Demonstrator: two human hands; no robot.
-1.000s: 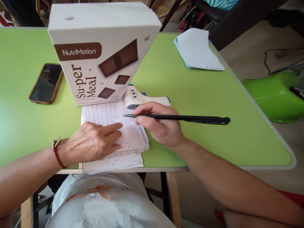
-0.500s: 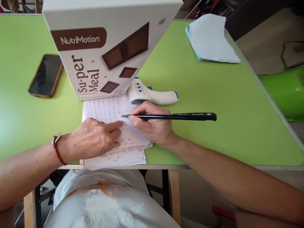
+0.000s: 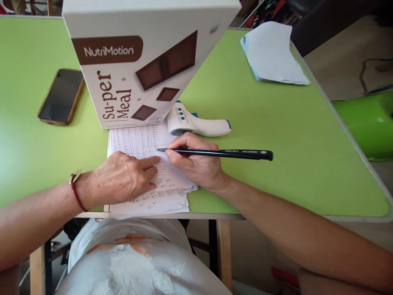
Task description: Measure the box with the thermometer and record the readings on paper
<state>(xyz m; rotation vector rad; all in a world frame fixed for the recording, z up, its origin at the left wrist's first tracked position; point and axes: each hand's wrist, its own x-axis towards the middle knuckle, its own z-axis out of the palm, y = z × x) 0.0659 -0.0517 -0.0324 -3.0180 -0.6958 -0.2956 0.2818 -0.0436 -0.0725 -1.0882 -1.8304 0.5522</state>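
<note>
My right hand (image 3: 196,162) pinches a black pen (image 3: 233,153) near its tip, which meets the written paper (image 3: 166,196). The sheets are stacked and covered with rows of small handwriting. My left hand (image 3: 130,176) lies flat on the paper, index finger stretched toward the pen tip, with a red cord bracelet at the wrist. Just beyond my right hand lies a white and blue infrared thermometer (image 3: 202,124). A tall white NutriMotion box (image 3: 119,82) stands behind the paper and hides its far edge.
On the green table (image 3: 267,123), a phone (image 3: 61,96) lies at the left, partly behind the box. Folded white papers (image 3: 273,53) rest at the far right corner. A bright green object (image 3: 365,127) is beyond the table's right edge.
The pen's rear end has swung slightly toward me and to the left, while its tip stays near the same spot on the paper. My left hand looks still.
</note>
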